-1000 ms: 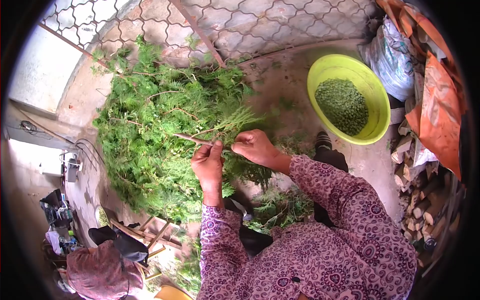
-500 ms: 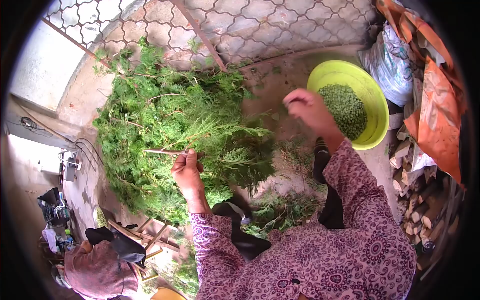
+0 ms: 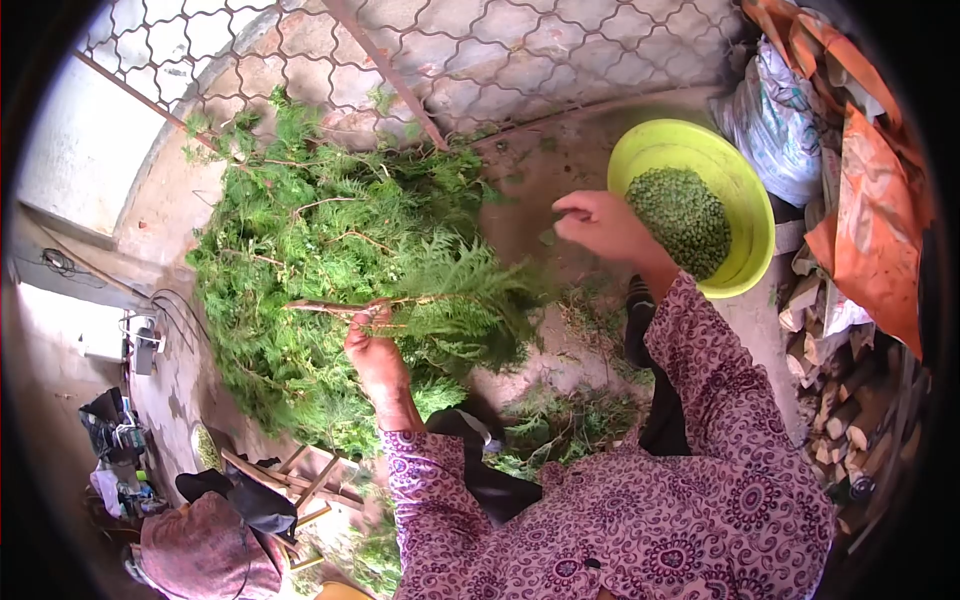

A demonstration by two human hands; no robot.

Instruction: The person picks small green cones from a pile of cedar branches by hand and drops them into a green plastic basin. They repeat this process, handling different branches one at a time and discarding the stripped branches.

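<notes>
My left hand (image 3: 372, 350) is closed round the cut stem of a leafy evergreen branch (image 3: 455, 298). The bare stem end sticks out to the left and the feathery green sprays spread to the right, partly blurred. My right hand (image 3: 612, 228) hovers just left of a yellow-green basin (image 3: 752, 262), its fingers curled together; whatever they hold, if anything, is hidden. Small round green cones or seeds (image 3: 682, 218) lie in the basin. Beneath my left hand spreads a large heap of evergreen branches (image 3: 300, 240).
Wire mesh (image 3: 560, 50) runs along the wall at the back. At the right are a white sack (image 3: 785, 130), an orange sheet (image 3: 875, 230) and stacked firewood (image 3: 850, 425). Another person (image 3: 205, 548) is at the lower left, near a wooden frame (image 3: 315, 485). Loose sprigs (image 3: 570, 425) lie by my feet.
The branch in my left hand has shifted, and its sprays hang differently. My right hand has moved slightly left and lower, with its fingers still curled. The view has shifted a little.
</notes>
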